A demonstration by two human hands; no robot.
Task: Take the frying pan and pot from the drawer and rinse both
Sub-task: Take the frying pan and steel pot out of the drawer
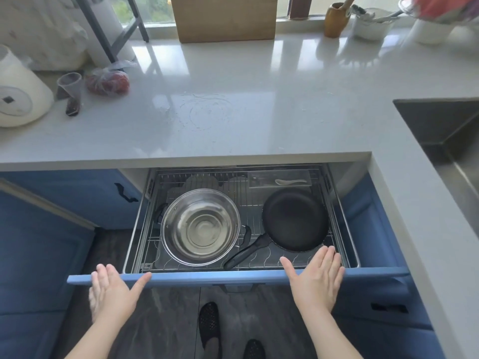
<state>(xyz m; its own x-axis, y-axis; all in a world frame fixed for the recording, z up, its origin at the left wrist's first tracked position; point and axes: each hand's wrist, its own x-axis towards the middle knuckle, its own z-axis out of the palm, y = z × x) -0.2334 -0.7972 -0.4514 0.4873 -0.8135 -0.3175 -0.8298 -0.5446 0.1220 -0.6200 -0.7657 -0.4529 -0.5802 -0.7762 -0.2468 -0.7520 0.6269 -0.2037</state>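
open drawer: one pot, one frying pan, two empty hands

No text, label, brand, number or sign can be read anywhere in the head view. The round white appliance at the left edge of the pale grey worktop bears only a small dark square mark on its lid, with no letters legible. The plain brown cardboard box at the worktop's far edge shows no print.
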